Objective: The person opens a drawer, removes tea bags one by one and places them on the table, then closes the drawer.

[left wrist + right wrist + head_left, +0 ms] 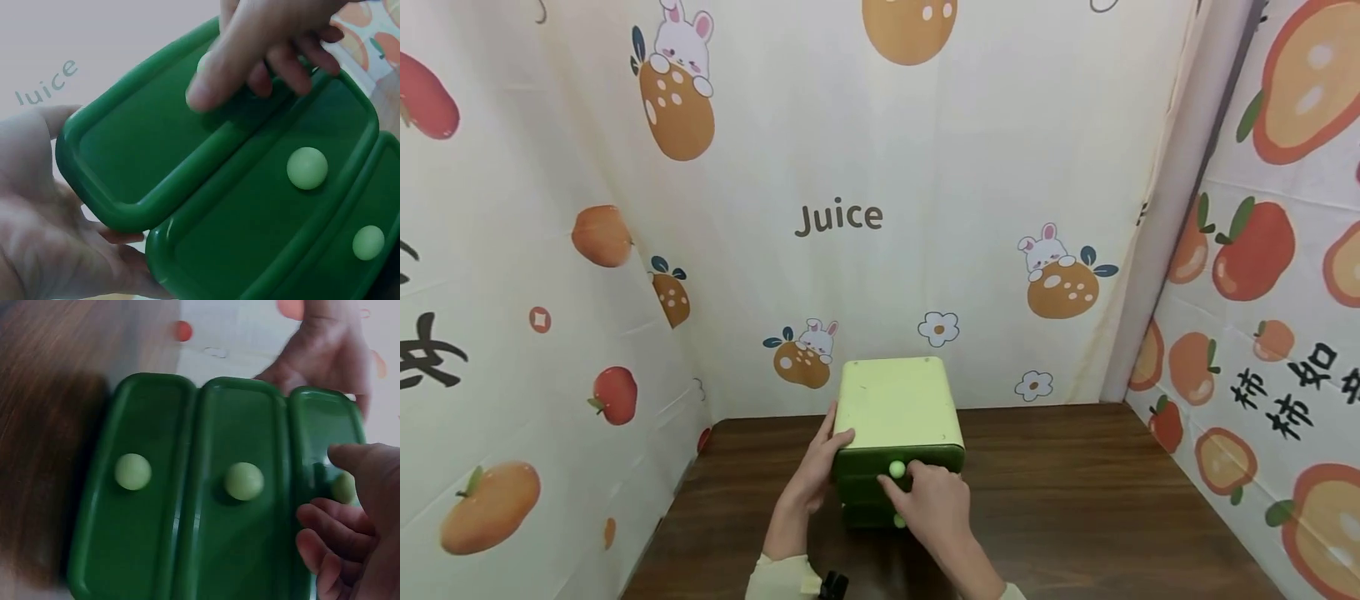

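Note:
A small drawer box [895, 400] has a pale yellow-green top and several dark green drawer fronts with round light green knobs. My left hand [812, 471] grips its left side, thumb over the top edge and fingers along the side. At the top drawer front [144, 137], my right hand [936, 500] has its thumb and fingers spread around the top knob [897, 470]. In the right wrist view a gap shows between the thumb and that knob [344, 487]. The middle knob [244, 481] and bottom knob [133, 472] are untouched.
The box stands on a dark brown wooden table [1075, 500]. Behind it hangs a pale curtain [970, 250] printed with fruit, rabbits and the word Juice. Similar printed cloth [1262, 350] lines the left and right sides.

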{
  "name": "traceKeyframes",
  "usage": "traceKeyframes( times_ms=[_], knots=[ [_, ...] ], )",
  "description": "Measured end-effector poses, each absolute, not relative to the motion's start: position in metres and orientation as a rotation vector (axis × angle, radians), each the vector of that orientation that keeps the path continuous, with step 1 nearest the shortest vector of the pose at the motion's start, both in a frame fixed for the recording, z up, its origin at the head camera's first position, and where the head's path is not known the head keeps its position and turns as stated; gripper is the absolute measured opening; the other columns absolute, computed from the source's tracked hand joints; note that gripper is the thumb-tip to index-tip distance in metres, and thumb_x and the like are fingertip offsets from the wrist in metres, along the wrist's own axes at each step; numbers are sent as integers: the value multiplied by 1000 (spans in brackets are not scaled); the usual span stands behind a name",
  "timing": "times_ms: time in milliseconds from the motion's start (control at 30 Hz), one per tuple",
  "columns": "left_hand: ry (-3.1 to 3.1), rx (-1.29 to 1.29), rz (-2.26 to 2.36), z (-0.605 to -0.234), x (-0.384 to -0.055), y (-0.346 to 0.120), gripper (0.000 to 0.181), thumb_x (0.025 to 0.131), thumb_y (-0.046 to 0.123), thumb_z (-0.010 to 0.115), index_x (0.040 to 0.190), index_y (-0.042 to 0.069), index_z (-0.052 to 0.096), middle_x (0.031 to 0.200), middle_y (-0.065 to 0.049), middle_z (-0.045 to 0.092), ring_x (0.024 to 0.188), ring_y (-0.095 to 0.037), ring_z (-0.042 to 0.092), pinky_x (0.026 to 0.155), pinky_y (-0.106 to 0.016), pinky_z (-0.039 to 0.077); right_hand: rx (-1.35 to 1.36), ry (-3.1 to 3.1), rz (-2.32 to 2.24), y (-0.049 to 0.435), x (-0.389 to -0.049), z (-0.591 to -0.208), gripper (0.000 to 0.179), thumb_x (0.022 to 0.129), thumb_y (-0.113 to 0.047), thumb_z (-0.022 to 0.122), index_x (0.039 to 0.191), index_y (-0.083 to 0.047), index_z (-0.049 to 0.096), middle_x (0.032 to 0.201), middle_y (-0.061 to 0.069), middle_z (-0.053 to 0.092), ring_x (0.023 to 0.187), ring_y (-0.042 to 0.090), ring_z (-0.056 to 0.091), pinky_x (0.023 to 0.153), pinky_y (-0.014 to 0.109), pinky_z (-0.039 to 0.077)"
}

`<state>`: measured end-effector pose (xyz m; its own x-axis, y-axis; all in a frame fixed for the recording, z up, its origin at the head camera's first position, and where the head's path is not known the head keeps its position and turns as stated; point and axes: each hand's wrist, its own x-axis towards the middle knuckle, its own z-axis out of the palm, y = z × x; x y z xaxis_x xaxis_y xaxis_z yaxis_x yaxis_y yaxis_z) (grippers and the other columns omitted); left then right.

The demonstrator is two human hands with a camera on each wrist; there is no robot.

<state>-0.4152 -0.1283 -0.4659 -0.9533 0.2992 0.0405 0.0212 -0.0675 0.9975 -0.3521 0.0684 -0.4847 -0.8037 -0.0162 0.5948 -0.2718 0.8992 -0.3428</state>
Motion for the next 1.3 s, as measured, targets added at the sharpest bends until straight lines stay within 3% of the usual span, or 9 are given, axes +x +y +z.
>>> traceKeyframes(
  times_ms=[167,367,633,1000,1300],
  knots=[
    [1971,361,2120,-470,-416,-128,78,101,42,50,157,32,-2,160,-8,-9,132,-39,28,90,-47,41,230,-2361,459,64,-358,-490,58,81,-43,76,49,-24,32,42,-13,20,33,3,20,34,21,17],
    [1976,378,2083,-471,-415,-134,78,101,44,48,157,31,-6,160,-11,-12,129,-41,32,85,-44,44,279,-2310,446,64,-351,-493,59,80,-37,76,48,-24,29,44,-15,15,34,0,15,35,18,12],
    [1964,392,2069,-469,-416,-137,76,101,48,45,154,38,-8,159,-11,-12,112,-33,50,75,-35,50,268,-2399,466,63,-327,-488,56,83,-40,74,49,-24,32,44,-13,19,35,3,21,35,21,18],
    [2051,429,2026,-478,-414,-135,76,101,50,45,156,35,-6,160,-10,-12,138,-39,18,89,-39,43,289,-2443,531,63,-287,-487,57,81,-39,77,49,-26,32,44,-15,17,35,-1,16,36,18,13],
    [2071,445,2038,-476,-413,-135,76,101,52,44,155,36,-6,160,-5,-10,141,-35,14,96,-44,39,267,-2450,566,63,-281,-490,56,81,-41,78,50,-26,33,45,-15,19,37,0,18,36,20,16]
  ],
)
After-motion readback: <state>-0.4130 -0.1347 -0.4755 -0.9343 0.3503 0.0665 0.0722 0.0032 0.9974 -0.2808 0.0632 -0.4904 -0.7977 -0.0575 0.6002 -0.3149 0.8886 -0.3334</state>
